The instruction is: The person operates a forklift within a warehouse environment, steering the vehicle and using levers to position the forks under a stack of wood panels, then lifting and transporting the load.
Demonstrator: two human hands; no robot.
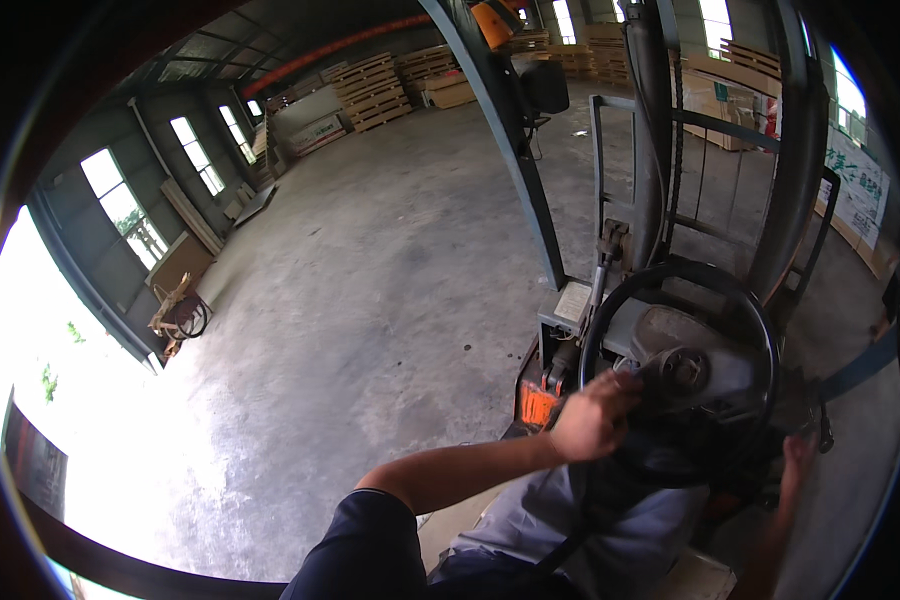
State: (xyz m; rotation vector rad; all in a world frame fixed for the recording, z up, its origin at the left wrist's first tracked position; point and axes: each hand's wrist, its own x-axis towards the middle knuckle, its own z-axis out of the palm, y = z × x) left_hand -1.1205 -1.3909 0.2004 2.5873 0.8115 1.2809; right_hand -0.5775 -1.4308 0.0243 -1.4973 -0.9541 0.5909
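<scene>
A black steering wheel (705, 268) of a forklift stands at the right of the view, with a worn grey hub and column in its middle. My left hand (594, 416) is closed at the lower left of its rim, fingers curled round it. Lower right, beside the wheel, my right hand (798, 455) is raised close to a dark lever (826, 430). Shadow and blur keep me from seeing whether its fingers grip anything. Behind the wheel rises the forklift's mast (652, 150), with uprights and a chain.
A slanted blue-grey post (505, 130) frames the cab's left side. Stacked wooden pallets (370, 90) line the far wall. Wrapped boards (855, 190) stand at the right. A wheeled cart (182, 312) sits by the bright doorway at the left. Grey concrete floor (370, 260) spreads between.
</scene>
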